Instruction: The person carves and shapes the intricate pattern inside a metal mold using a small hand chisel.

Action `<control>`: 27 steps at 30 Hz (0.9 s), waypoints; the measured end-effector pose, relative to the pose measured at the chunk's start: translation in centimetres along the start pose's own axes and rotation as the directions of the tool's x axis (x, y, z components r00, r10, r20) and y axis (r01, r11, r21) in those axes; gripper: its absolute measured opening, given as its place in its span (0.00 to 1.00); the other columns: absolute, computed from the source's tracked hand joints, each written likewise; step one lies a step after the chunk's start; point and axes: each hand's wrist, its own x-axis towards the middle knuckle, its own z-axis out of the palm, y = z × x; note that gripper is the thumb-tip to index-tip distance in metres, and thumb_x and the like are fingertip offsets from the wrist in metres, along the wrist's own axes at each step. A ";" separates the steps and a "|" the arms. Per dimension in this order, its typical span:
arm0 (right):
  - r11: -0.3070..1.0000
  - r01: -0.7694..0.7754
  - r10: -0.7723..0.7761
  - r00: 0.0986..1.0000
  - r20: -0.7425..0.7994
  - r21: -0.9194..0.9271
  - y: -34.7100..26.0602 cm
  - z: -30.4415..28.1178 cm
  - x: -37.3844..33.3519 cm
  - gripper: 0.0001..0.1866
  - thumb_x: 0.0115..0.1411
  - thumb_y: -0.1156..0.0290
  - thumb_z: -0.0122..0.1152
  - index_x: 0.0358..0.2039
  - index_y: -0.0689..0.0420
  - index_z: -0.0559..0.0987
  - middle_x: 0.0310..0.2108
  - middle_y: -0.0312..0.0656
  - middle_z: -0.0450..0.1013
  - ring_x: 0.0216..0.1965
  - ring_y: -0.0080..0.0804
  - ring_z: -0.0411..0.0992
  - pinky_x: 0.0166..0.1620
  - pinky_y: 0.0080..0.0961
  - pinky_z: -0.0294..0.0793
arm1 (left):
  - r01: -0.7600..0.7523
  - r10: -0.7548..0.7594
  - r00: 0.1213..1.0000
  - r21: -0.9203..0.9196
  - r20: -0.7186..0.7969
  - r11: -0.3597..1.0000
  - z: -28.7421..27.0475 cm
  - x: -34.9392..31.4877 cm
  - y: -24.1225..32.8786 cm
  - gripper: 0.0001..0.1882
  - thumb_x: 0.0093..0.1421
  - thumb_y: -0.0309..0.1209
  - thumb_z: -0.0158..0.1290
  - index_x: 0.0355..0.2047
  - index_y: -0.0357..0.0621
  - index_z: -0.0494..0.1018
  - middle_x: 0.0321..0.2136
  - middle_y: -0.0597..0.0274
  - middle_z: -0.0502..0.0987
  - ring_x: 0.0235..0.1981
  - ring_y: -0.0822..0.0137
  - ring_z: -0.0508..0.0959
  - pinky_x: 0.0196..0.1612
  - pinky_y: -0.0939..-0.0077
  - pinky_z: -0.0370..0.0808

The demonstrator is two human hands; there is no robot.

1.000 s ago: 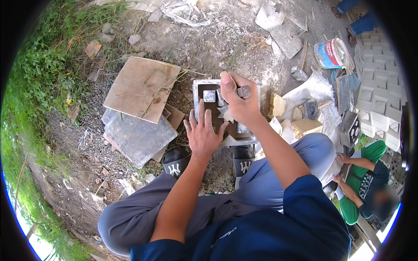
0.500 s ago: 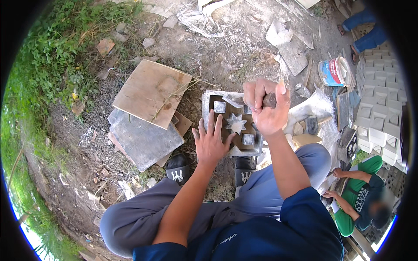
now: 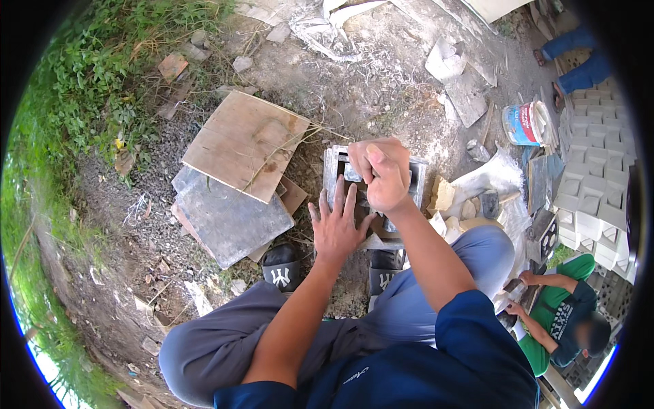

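Note:
A square mold with a pale rim sits on the ground between my feet. Raised square blocks stand inside its dark recess. My left hand lies flat on the mold's near left part, fingers spread. Over the mold's middle, my right hand is closed in a fist around a small trowel. The hand hides the trowel now; its grey blade and brown handle show only in the earlier picture. The star-shaped piece at the mold's centre is mostly covered by my right hand.
Left of the mold lie a brown board and a grey slab. Rightward are a white plastic sheet, a paint bucket and stacked pale blocks. Another person sits at the lower right; someone's legs show beyond.
My right hand has moved left and in over the mold's middle, covering the trowel and star. My left hand stays on the mold. The whole view has shifted slightly.

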 end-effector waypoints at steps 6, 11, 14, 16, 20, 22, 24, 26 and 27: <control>0.996 -0.007 0.017 0.994 -0.111 0.084 0.0 -0.8 -0.4 0.31 0.69 0.56 0.44 0.10 0.58 0.59 0.09 0.36 0.55 0.12 0.26 0.53 0.20 0.28 0.49 | -0.022 0.021 0.998 -0.013 -0.053 1.000 -0.6 0.0 0.4 0.43 0.63 0.62 0.54 0.72 0.53 0.63 0.76 0.58 0.55 0.68 0.37 0.64 0.66 0.26 0.60; 0.997 0.029 -0.023 0.995 -0.097 0.068 -1.3 0.9 0.5 0.35 0.71 0.49 0.47 0.11 0.59 0.57 0.10 0.37 0.53 0.13 0.28 0.51 0.21 0.29 0.46 | 0.004 -0.004 1.000 0.034 -0.014 0.999 -0.5 -0.3 -0.4 0.43 0.63 0.62 0.54 0.71 0.53 0.64 0.75 0.58 0.55 0.68 0.38 0.64 0.66 0.27 0.60; 0.989 0.084 -0.085 0.996 0.002 0.119 -1.9 0.7 -0.2 0.34 0.70 0.51 0.47 0.11 0.60 0.58 0.10 0.37 0.53 0.13 0.29 0.52 0.21 0.30 0.47 | -0.022 0.023 0.997 0.012 -0.069 1.000 -0.7 -0.2 0.0 0.43 0.63 0.62 0.54 0.71 0.52 0.64 0.76 0.58 0.55 0.68 0.37 0.64 0.66 0.27 0.60; 0.994 0.107 -0.107 0.994 -0.023 0.012 1.1 -0.1 -0.4 0.36 0.71 0.48 0.48 0.11 0.59 0.58 0.10 0.37 0.53 0.13 0.29 0.53 0.20 0.30 0.48 | -0.029 0.028 0.997 -0.006 -0.068 1.000 -0.3 0.3 0.6 0.42 0.63 0.61 0.55 0.71 0.51 0.64 0.76 0.57 0.55 0.68 0.37 0.63 0.66 0.27 0.60; 0.992 0.126 -0.127 0.991 0.048 0.020 -1.4 0.8 -0.7 0.40 0.73 0.43 0.47 0.10 0.57 0.57 0.09 0.36 0.53 0.11 0.27 0.51 0.19 0.28 0.47 | -0.006 0.007 1.000 0.060 -0.030 0.998 0.0 -0.4 -0.6 0.42 0.62 0.60 0.56 0.69 0.48 0.65 0.75 0.57 0.55 0.68 0.37 0.63 0.66 0.26 0.60; 0.989 0.112 -0.116 0.992 0.048 0.096 -1.9 -0.6 -0.1 0.40 0.73 0.42 0.47 0.10 0.58 0.59 0.09 0.36 0.53 0.12 0.27 0.51 0.19 0.28 0.47 | -0.026 0.026 0.998 -0.004 -0.059 1.000 -0.5 0.3 0.4 0.42 0.62 0.60 0.56 0.68 0.47 0.66 0.75 0.57 0.54 0.68 0.37 0.63 0.67 0.26 0.60; 0.996 0.039 -0.036 0.999 -0.037 0.075 0.4 -1.3 -0.2 0.39 0.72 0.44 0.46 0.10 0.59 0.59 0.10 0.37 0.55 0.13 0.28 0.54 0.20 0.28 0.49 | -0.030 0.029 0.997 -0.015 -0.069 0.999 -0.5 0.3 0.4 0.42 0.63 0.61 0.55 0.67 0.44 0.67 0.76 0.57 0.54 0.69 0.37 0.62 0.67 0.27 0.59; 0.999 0.016 -0.014 0.999 -0.044 0.041 0.5 -1.4 -0.6 0.37 0.71 0.47 0.46 0.10 0.59 0.58 0.11 0.37 0.55 0.14 0.29 0.54 0.21 0.27 0.51 | 0.006 -0.007 1.000 -0.015 -0.006 1.000 -0.4 0.0 0.5 0.41 0.63 0.61 0.55 0.65 0.42 0.67 0.75 0.57 0.54 0.69 0.37 0.62 0.67 0.26 0.59; 0.998 0.029 -0.029 1.000 -0.002 0.051 -0.7 -0.5 -0.8 0.37 0.71 0.46 0.46 0.10 0.59 0.58 0.10 0.37 0.55 0.14 0.29 0.54 0.21 0.27 0.51 | 0.011 -0.011 1.000 0.002 0.000 1.000 -0.5 -0.5 -0.1 0.41 0.64 0.61 0.55 0.64 0.42 0.68 0.75 0.56 0.54 0.69 0.37 0.62 0.67 0.27 0.59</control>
